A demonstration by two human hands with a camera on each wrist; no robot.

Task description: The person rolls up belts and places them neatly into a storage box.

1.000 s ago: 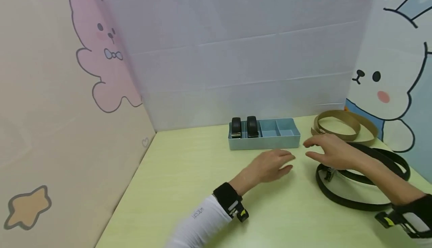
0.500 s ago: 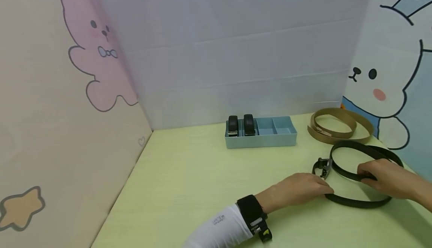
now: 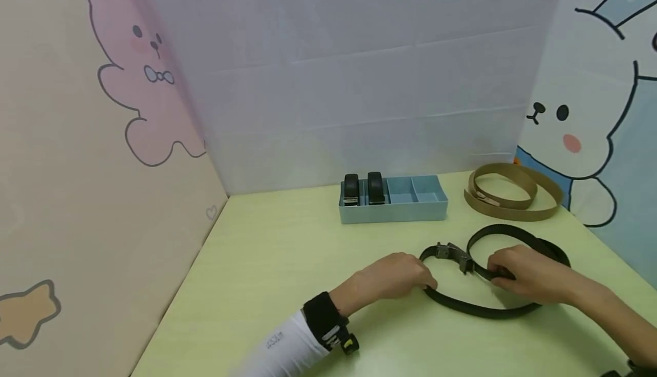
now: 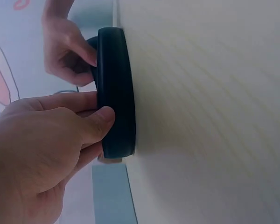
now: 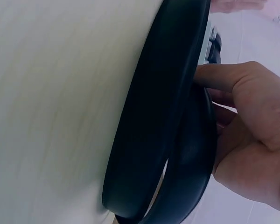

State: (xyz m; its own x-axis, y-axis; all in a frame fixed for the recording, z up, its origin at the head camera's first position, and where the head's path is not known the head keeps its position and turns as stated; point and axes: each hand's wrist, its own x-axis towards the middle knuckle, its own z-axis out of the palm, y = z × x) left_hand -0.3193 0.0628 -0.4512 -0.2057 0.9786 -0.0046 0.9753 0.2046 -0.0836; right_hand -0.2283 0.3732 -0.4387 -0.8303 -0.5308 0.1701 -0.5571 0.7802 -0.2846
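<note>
A black, smooth, leather-like belt is standing on its narrow edge on the pale yellow-green counter, forming two adjoining loops, in front of the tray described below. The left hand is grasping the belt at the left end of the larger loop; in the left wrist view its thumb is pressing on the outer face while its fingers are reaching behind the strap. The right hand is also grasping the belt, holding the band just right of the dark metal buckle. In the right wrist view another length of the strap is passing close in front of that grip.

Behind the belt, a light-blue, rectangular, divided tray is sitting near the white sheet backdrop. Two tightly rolled black belts are standing upright in its left half: one at the left end, the other just beside it. A tan, loosely coiled strap is lying right of the tray, well apart from both hands. A black wrist strap is encircling the left wrist, above which a white sleeve is covering the forearm.
</note>
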